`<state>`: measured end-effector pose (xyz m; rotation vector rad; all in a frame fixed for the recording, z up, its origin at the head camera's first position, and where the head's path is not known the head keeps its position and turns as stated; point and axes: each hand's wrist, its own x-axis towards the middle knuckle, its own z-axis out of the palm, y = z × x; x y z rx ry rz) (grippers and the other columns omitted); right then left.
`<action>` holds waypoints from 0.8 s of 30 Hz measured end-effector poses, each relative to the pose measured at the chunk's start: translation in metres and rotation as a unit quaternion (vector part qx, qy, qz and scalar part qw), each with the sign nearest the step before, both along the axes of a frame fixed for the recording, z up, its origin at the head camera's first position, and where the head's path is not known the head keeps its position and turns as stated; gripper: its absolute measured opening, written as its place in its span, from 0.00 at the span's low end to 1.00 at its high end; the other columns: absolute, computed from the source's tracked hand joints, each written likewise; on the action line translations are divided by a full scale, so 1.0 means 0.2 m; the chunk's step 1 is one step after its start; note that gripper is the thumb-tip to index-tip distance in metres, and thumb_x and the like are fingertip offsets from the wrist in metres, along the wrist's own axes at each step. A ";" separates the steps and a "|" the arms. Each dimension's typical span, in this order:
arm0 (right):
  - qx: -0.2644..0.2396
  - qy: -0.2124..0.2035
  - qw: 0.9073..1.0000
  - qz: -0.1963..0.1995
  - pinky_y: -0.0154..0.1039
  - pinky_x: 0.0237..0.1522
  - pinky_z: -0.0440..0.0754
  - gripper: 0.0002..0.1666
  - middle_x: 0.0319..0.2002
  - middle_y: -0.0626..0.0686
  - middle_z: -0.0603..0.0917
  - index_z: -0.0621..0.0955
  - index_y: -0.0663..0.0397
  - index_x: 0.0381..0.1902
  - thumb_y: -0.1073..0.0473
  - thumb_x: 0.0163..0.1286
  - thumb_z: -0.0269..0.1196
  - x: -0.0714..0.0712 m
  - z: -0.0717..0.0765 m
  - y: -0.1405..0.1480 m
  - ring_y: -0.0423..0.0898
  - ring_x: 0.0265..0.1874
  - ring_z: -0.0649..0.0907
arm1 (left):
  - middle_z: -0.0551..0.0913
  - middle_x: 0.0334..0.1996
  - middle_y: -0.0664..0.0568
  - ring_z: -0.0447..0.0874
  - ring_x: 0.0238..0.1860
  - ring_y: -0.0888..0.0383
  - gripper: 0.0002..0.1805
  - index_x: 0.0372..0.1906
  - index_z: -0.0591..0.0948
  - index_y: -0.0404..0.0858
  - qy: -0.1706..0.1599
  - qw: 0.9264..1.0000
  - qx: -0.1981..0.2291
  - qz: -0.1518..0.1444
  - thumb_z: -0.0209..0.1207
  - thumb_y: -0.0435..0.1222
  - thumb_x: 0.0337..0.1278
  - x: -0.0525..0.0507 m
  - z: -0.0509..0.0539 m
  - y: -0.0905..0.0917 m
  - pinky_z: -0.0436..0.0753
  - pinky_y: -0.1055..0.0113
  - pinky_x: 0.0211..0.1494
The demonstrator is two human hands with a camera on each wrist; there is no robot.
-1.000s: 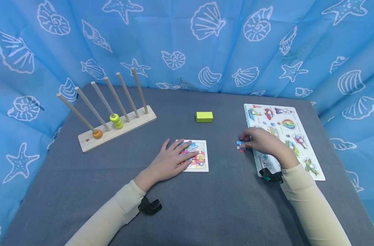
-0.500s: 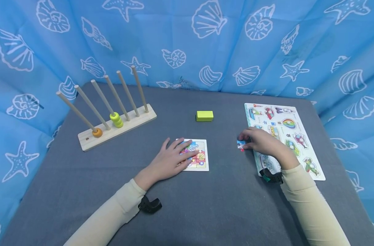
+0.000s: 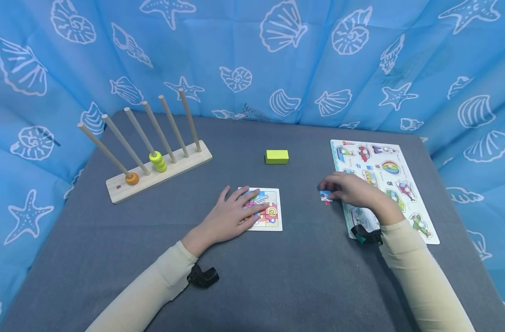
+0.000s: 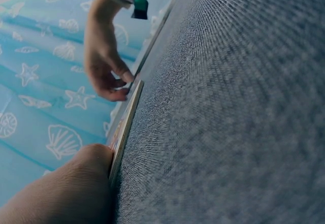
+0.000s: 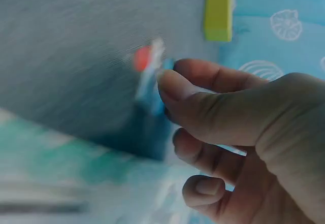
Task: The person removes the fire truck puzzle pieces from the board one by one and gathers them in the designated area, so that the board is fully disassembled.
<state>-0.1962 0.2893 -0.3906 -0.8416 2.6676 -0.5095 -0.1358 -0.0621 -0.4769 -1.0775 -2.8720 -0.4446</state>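
My left hand (image 3: 229, 216) lies spread over a small square jigsaw puzzle (image 3: 273, 226) with a pale frame, its fingers covering the left part of the picture. In the left wrist view the puzzle's edge (image 4: 128, 127) shows beside that hand. To the right, my right hand (image 3: 352, 189) pinches a small blue jigsaw piece (image 3: 325, 196) with white and red on it between thumb and index finger. The right wrist view shows the piece (image 5: 151, 79) blurred, partly hidden by the thumb, slanted above the dark cloth. The other fingers curl loosely below.
A white peg puzzle board (image 3: 406, 203) with vehicle pictures lies under the right wrist. A yellow-green block (image 3: 277, 157) stands beyond the small puzzle. At the left back is a wooden peg stand (image 3: 165, 173) with orange and green beads. A blue shell-print curtain (image 3: 252, 60) hangs behind the table.
The right-hand fingers have shifted a little around the jigsaw piece, which stays in about the same spot. The left hand has kept its place on the puzzle.
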 end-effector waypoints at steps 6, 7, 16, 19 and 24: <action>-0.021 0.014 1.000 0.010 0.47 0.40 0.78 0.13 0.41 0.56 0.81 0.80 0.60 0.46 0.68 0.62 0.65 0.03 0.07 -0.18 0.50 0.39 0.80 | 0.61 0.72 0.60 0.52 0.74 0.55 0.28 0.71 0.61 0.63 -0.005 1.000 0.003 0.010 0.41 0.58 0.69 0.00 0.01 0.00 0.50 0.38 0.69; -0.026 0.009 0.999 0.017 0.45 0.40 0.78 0.13 0.42 0.55 0.82 0.81 0.59 0.46 0.66 0.63 0.65 0.04 0.07 -0.22 0.49 0.39 0.81 | 0.61 0.72 0.60 0.52 0.74 0.55 0.29 0.72 0.61 0.61 -0.006 1.000 0.005 0.011 0.42 0.59 0.68 0.00 0.01 0.00 0.50 0.38 0.70; -0.034 -0.037 0.997 0.053 0.39 0.38 0.74 0.17 0.40 0.50 0.79 0.78 0.55 0.48 0.52 0.65 0.65 0.13 -0.05 -0.49 0.44 0.34 0.76 | 0.62 0.72 0.59 0.51 0.74 0.56 0.32 0.73 0.60 0.56 -0.020 1.000 0.006 0.021 0.42 0.60 0.67 -0.01 0.02 0.00 0.49 0.39 0.70; -0.036 -0.033 0.998 0.043 0.40 0.39 0.75 0.17 0.40 0.50 0.79 0.78 0.54 0.47 0.52 0.65 0.65 0.13 -0.06 -0.52 0.45 0.35 0.77 | 0.62 0.72 0.59 0.52 0.74 0.56 0.31 0.72 0.61 0.58 -0.014 1.000 0.001 0.021 0.42 0.60 0.68 -0.01 0.02 0.00 0.50 0.39 0.70; -0.039 -0.043 0.997 0.045 0.40 0.39 0.75 0.15 0.40 0.49 0.78 0.78 0.54 0.45 0.55 0.64 0.66 0.12 -0.08 -0.54 0.44 0.35 0.76 | 0.61 0.72 0.61 0.51 0.74 0.57 0.31 0.72 0.61 0.58 -0.007 1.000 -0.007 0.019 0.40 0.61 0.68 -0.01 0.00 0.00 0.50 0.39 0.70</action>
